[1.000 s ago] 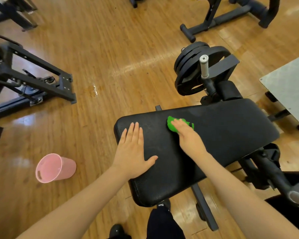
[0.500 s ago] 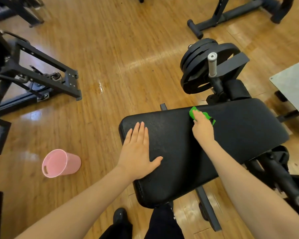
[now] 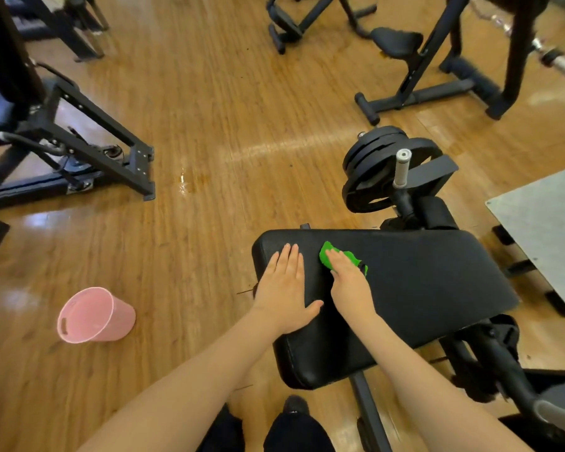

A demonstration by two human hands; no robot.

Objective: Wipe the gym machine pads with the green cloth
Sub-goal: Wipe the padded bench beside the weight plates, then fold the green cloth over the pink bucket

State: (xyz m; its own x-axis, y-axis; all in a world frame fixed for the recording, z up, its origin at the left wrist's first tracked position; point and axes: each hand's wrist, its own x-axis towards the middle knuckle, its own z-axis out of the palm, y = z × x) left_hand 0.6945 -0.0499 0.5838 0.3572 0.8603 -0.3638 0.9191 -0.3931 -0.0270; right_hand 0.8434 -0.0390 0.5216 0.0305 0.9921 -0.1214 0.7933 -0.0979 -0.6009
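Note:
A wide black pad (image 3: pixel 431 282) of a gym machine lies in front of me, tilted slightly down to the right. My left hand (image 3: pixel 284 288) rests flat on the pad's left end, fingers straight and together. My right hand (image 3: pixel 349 282) presses a small green cloth (image 3: pixel 327 256) onto the pad just right of the left hand. Most of the cloth is under the fingers; green shows at the fingertips and along the right side of the hand.
Black weight plates (image 3: pixel 372 171) and a grey-tipped handle (image 3: pixel 402 168) stand behind the pad. A pink bucket (image 3: pixel 92 316) lies on its side on the wood floor at left. Other machine frames (image 3: pixel 105 158) stand left and back. A grey platform (image 3: pixel 548 230) sits at right.
My right hand swept the cloth right along the pad's far edge, then came back left beside my left hand. The left hand stayed flat on the pad. My view rose, showing more floor.

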